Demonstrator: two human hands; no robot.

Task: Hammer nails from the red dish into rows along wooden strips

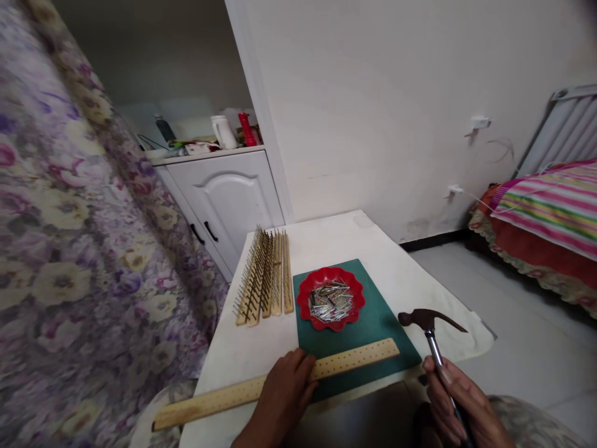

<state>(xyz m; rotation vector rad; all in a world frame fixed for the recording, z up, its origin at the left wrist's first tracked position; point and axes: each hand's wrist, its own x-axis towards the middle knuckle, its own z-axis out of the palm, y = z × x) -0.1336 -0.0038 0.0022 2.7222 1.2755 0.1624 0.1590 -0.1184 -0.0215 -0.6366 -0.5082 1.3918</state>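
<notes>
My left hand [283,393] lies on a long wooden strip [354,359] with a row of small holes, its fingers curled over the strip and pressing it down at the table's near edge. The strip crosses the front of a green mat [377,323]. My right hand [459,401] is closed round the metal handle of a claw hammer [428,320], whose dark head hangs above the mat's right corner. A red scalloped dish [303,297] full of small nails stands on the mat.
Several wooden strips studded with upright nails [265,279] lie side by side left of the mat on the white table [345,233]. A flowered curtain [69,249] hangs at left, a white cabinet [228,193] stands behind, and a bed with striped bedding [550,211] is at right.
</notes>
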